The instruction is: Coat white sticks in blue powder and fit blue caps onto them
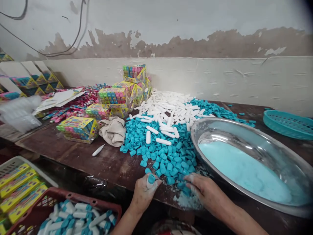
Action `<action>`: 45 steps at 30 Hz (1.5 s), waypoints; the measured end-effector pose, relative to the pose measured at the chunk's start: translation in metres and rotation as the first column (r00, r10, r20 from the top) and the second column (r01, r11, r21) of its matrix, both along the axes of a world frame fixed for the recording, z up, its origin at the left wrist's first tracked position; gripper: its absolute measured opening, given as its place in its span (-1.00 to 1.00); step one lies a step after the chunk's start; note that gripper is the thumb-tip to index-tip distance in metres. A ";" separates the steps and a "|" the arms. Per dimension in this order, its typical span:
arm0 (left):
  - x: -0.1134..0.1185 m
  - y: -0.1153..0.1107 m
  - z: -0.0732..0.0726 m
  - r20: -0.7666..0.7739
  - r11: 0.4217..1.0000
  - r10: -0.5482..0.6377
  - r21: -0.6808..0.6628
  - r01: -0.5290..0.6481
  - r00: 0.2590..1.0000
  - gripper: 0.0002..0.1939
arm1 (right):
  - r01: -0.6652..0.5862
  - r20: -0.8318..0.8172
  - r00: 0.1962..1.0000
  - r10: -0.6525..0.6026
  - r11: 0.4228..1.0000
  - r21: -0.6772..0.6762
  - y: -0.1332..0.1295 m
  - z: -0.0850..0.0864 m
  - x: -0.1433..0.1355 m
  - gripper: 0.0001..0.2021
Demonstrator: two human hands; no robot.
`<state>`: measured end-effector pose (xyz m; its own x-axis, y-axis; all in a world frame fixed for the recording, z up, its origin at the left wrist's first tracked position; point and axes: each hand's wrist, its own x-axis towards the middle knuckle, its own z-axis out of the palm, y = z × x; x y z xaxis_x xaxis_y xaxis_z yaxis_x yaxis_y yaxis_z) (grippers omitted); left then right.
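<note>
My left hand [144, 192] is wrapped round a white tube with a blue cap [151, 178], near the table's front edge. My right hand [204, 192] reaches to the near edge of the heap of blue caps [156, 151], its fingertips by a few caps and some spilled pale blue powder [188, 199]. Whether it pinches a cap cannot be made out. White tubes [168, 107] are heaped behind the caps, and several lie on top of them. To the right stands a steel basin [246, 137] holding pale blue powder [239, 169].
A red crate [112, 205] of capped tubes sits at the lower left, beside a pale basket [18, 160] of yellow boxes. Packed boxes [78, 128], a cloth [113, 131] and a small white blade-like piece [98, 150] lie left of the caps. A blue strainer [288, 125] is at far right.
</note>
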<state>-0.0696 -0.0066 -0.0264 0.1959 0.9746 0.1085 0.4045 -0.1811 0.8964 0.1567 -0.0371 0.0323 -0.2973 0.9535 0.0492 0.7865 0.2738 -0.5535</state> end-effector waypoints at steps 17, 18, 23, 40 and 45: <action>0.006 -0.006 -0.001 -0.095 0.988 0.139 0.083 -0.131 0.986 -0.74 | 0.002 0.010 1.000 -0.002 1.000 0.002 -0.025 -0.027 0.025 -0.74; 0.007 -0.005 -0.002 -0.104 0.987 0.143 0.086 -0.134 0.984 -0.73 | -0.004 0.048 0.999 0.004 1.000 0.006 -0.022 -0.026 0.022 -0.74; 0.007 -0.005 -0.005 -0.117 0.986 0.143 0.101 -0.131 0.983 -0.75 | -0.031 0.318 0.948 0.017 0.999 0.038 -0.009 -0.020 0.009 -0.77; 0.014 -0.006 0.011 -0.294 0.995 0.025 0.104 0.006 0.955 -0.76 | 0.017 0.095 0.995 -0.013 0.999 -0.040 -0.011 -0.017 0.012 -0.84; 0.035 -0.010 0.036 -0.644 0.952 -0.237 -0.003 0.308 0.727 -0.90 | -0.029 -0.234 0.972 0.026 1.000 -0.011 -0.013 -0.004 0.019 -0.76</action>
<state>-0.0347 -0.0168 0.0091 0.5088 0.8597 -0.0462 0.7885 -0.4438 0.4258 0.1752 -0.0502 0.0286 -0.3051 0.9463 0.1071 0.6270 0.2842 -0.7253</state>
